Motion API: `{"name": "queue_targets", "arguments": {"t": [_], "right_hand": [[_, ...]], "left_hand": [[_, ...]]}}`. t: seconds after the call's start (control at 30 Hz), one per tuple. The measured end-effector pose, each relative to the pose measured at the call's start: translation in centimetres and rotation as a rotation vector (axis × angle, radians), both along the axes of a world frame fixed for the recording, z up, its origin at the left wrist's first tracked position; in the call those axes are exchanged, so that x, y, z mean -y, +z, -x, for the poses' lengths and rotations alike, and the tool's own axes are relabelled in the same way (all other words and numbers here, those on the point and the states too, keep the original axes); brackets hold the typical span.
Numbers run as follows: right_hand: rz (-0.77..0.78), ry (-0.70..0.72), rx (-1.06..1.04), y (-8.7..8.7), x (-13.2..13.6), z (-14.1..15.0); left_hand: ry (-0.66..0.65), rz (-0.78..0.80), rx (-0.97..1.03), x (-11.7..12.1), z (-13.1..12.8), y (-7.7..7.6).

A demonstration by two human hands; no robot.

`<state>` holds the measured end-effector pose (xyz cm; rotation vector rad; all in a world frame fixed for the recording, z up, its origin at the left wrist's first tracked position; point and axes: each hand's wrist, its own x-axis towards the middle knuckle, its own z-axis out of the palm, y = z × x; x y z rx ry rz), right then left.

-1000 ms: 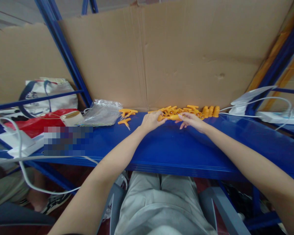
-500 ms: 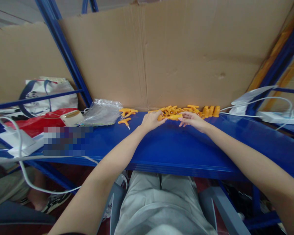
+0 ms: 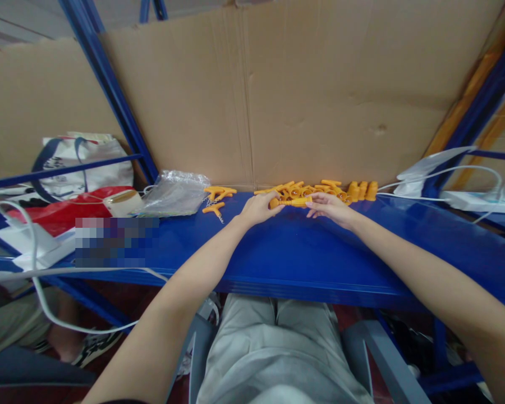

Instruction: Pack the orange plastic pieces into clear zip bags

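My left hand (image 3: 258, 209) is closed around the handle end of a yellow corkscrew (image 3: 274, 203). Its yellow ribbed sleeve (image 3: 298, 201) lies level between my two hands, just above the blue table. At the sleeve's right end, the fingers of my right hand (image 3: 331, 209) are pinched on it. Whether the sleeve is fully joined to the handle is too small to tell. Behind my hands lies a pile of yellow corkscrew parts (image 3: 305, 189), partly hidden by them. To the left, several yellow T-handled corkscrews (image 3: 213, 209) lie with bare metal spirals.
Several yellow sleeves (image 3: 363, 191) stand upright right of the pile. A clear plastic bag (image 3: 172, 193), a red bag (image 3: 67, 212) and a white cable (image 3: 36, 247) are at left. A cardboard sheet (image 3: 320, 101) backs the blue table (image 3: 294, 258); another person's leg shows lower left.
The sleeve has shifted slightly left, closer to my left hand, and my right fingers moved a little with it. The surrounding things are unchanged.
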<state>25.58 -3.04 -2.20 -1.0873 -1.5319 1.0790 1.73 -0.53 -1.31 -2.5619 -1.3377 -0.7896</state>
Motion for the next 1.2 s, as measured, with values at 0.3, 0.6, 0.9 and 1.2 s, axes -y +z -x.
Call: {"name": "queue_targets", "arguments": {"t": [0.3,0.6,0.9,1.2], "right_hand": [[-0.001,-0.046,-0.06,0.0,-0.3,-0.6],[-0.04,-0.114,-0.069,0.1,-0.6,-0.9],[-0.144,-0.163,-0.04,0.5,-0.8,-1.3],[-0.775,-0.415,0.525,2.8,-1.8,0.3]], "left_hand": [[0.311,0.033,-0.033,-0.7,2.3,1.2],[0.733,0.372,-0.072,-2.3,7.4,1.9],[0.675,0.442,-0.17,-2.2,7.2,2.1],[0.56,0.422,-0.398,-0.5,3.8,2.3]]}}
